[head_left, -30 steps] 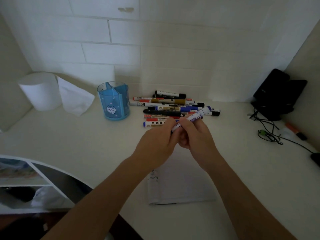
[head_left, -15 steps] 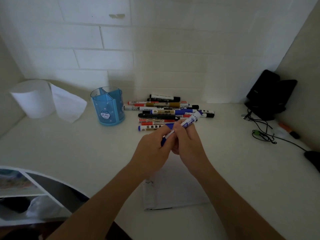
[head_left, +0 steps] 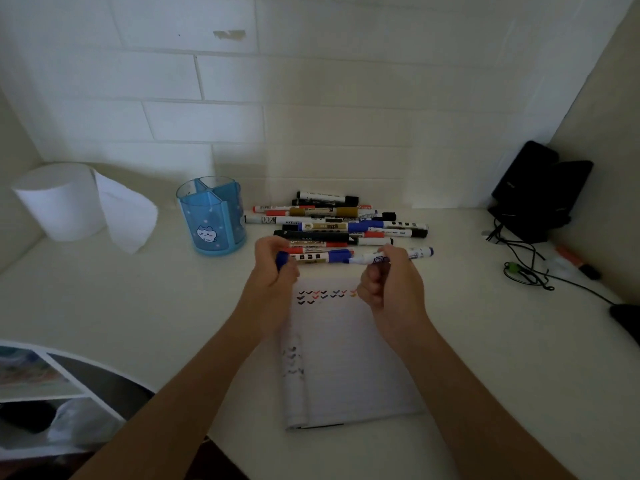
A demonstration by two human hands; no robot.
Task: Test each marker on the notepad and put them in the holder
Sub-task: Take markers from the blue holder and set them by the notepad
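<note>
White desk sat in a white brick-tiled corner. Left hand gripped a blue cap. Right hand held the uncapped blue-and-white marker over the lined paper notepad. Translucent blue plastic holder stood beside the loose marker pile.

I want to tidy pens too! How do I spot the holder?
Look along the white brick wall to the back of the desk. Between the paper roll and the pile of markers stands the holder. It is the only blue see-through cup, with a little cat picture.
</note>
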